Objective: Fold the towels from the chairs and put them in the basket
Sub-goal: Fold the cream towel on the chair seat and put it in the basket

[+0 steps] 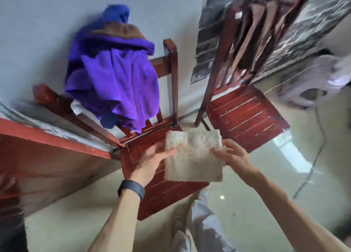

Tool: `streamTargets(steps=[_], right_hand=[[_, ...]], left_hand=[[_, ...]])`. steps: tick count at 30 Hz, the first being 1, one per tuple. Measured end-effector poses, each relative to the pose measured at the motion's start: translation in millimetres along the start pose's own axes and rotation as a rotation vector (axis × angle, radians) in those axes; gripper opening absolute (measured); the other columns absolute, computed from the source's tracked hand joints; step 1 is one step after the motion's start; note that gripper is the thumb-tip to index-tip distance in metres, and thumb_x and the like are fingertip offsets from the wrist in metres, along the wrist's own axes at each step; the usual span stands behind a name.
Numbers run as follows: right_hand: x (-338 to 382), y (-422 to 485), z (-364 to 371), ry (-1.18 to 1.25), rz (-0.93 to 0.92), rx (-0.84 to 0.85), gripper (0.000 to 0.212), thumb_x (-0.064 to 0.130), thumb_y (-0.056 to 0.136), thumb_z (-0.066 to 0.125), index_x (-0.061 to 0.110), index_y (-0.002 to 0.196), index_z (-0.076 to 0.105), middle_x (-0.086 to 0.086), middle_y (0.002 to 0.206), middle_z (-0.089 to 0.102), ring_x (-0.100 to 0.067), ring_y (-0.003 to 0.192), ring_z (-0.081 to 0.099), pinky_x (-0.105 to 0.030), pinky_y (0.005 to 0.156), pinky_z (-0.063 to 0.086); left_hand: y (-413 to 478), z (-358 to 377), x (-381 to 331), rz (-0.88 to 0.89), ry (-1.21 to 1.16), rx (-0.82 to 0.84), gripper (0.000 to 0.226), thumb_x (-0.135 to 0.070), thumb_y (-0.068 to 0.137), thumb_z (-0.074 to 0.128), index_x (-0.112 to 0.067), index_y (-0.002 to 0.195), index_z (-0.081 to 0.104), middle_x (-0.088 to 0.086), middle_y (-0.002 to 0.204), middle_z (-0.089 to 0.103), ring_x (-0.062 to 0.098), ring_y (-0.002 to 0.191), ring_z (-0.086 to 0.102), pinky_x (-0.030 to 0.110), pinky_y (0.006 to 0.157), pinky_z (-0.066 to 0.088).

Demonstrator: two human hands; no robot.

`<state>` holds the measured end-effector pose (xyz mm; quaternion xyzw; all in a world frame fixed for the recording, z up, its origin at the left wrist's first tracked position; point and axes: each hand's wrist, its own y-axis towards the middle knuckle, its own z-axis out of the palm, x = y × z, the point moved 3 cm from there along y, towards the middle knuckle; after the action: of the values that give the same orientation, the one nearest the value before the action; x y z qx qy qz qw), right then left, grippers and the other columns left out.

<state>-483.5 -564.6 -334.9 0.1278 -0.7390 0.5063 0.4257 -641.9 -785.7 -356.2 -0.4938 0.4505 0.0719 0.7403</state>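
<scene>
Beige folded towel (193, 156) was gripped at its side edges between left hand (152, 161) and right hand (232, 154), above the chair seat (163, 192); folding looked done. Next came basketing; no basket showed, and purple towels (115, 80) hung beyond.

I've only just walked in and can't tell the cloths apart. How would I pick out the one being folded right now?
Find the red wooden chair nearest the person, its back heaped with purple towels. Just above its seat, the left hand and right hand hold a small cream towel between them. Unlike the draped purple ones, it is pale, fluffy and already folded into a flat square.
</scene>
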Motion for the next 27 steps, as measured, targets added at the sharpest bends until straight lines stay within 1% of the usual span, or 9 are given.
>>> streamTargets(steps=[3, 6, 9, 11, 12, 16, 18, 22, 27], right_hand=[[48, -67, -41, 0.080, -0.159, -0.135, 0.034, 0.048, 0.072, 0.078, 0.029, 0.099, 0.069, -0.004, 0.079, 0.069, -0.023, 0.078, 0.069, -0.046, 0.068, 0.055], [80, -136, -80, 0.176, -0.287, -0.260, 0.026, 0.046, 0.076, 0.075, 0.036, 0.098, 0.067, 0.000, 0.078, 0.068, -0.021, 0.078, 0.070, -0.054, 0.072, 0.057], [98, -198, -120, 0.252, -0.391, -0.362, 0.023, 0.037, 0.089, 0.073, 0.037, 0.110, 0.064, 0.000, 0.093, 0.074, -0.022, 0.090, 0.073, -0.059, 0.080, 0.057], [105, -234, -145, 0.305, -0.436, -0.433, 0.023, 0.030, 0.093, 0.069, 0.036, 0.115, 0.062, -0.006, 0.099, 0.075, -0.025, 0.094, 0.073, -0.057, 0.078, 0.058], [106, -251, -157, 0.334, -0.453, -0.470, 0.024, 0.028, 0.094, 0.068, 0.036, 0.116, 0.062, -0.007, 0.098, 0.075, -0.024, 0.094, 0.073, -0.055, 0.076, 0.061], [108, -303, -209, 0.406, -0.517, -0.611, 0.022, 0.025, 0.095, 0.068, 0.039, 0.111, 0.065, -0.003, 0.095, 0.076, -0.016, 0.091, 0.074, -0.045, 0.069, 0.063], [107, -323, -239, 0.408, -0.543, -0.677, 0.022, 0.027, 0.095, 0.068, 0.038, 0.113, 0.063, 0.001, 0.092, 0.077, -0.013, 0.091, 0.074, -0.039, 0.065, 0.062], [102, -353, -307, 0.438, -0.578, -0.814, 0.022, 0.025, 0.095, 0.069, 0.033, 0.115, 0.064, -0.001, 0.088, 0.077, -0.010, 0.080, 0.074, -0.029, 0.055, 0.057], [92, -373, -406, 0.437, -0.582, -0.970, 0.024, 0.034, 0.094, 0.068, 0.025, 0.116, 0.065, -0.009, 0.092, 0.077, -0.015, 0.080, 0.074, -0.035, 0.063, 0.059]], left_hand=[[-33, 50, -64, 0.071, 0.028, 0.112, 0.057, -0.015, 0.069, 0.085, -0.009, 0.122, 0.066, 0.010, 0.113, 0.074, 0.028, 0.112, 0.067, 0.047, 0.108, 0.044], [-71, 103, -123, 0.139, 0.096, 0.261, 0.073, -0.024, 0.062, 0.088, -0.015, 0.130, 0.062, 0.007, 0.119, 0.072, 0.028, 0.118, 0.063, 0.048, 0.108, 0.042], [-108, 159, -173, 0.245, 0.201, 0.418, 0.048, -0.032, 0.072, 0.085, -0.036, 0.117, 0.069, 0.000, 0.115, 0.073, 0.024, 0.108, 0.068, 0.041, 0.089, 0.055], [-129, 197, -200, 0.309, 0.255, 0.506, 0.040, -0.031, 0.077, 0.082, -0.039, 0.114, 0.070, -0.002, 0.111, 0.074, 0.020, 0.101, 0.071, 0.032, 0.075, 0.058], [-138, 216, -211, 0.331, 0.271, 0.550, 0.041, -0.031, 0.077, 0.082, -0.038, 0.115, 0.070, -0.002, 0.110, 0.075, 0.019, 0.100, 0.072, 0.030, 0.073, 0.059], [-162, 294, -239, 0.351, 0.312, 0.689, 0.057, -0.027, 0.074, 0.082, -0.028, 0.129, 0.063, 0.006, 0.120, 0.071, 0.027, 0.114, 0.066, 0.049, 0.094, 0.052], [-170, 336, -247, 0.352, 0.338, 0.747, 0.057, -0.024, 0.076, 0.080, -0.021, 0.130, 0.061, 0.009, 0.122, 0.070, 0.031, 0.116, 0.064, 0.055, 0.099, 0.049], [-187, 422, -256, 0.364, 0.432, 0.854, 0.050, -0.032, 0.079, 0.078, -0.014, 0.124, 0.066, 0.009, 0.120, 0.071, 0.034, 0.115, 0.065, 0.051, 0.095, 0.052], [-196, 536, -260, 0.357, 0.458, 0.938, 0.037, -0.028, 0.081, 0.076, -0.015, 0.116, 0.071, 0.011, 0.116, 0.072, 0.034, 0.109, 0.067, 0.050, 0.094, 0.055]])
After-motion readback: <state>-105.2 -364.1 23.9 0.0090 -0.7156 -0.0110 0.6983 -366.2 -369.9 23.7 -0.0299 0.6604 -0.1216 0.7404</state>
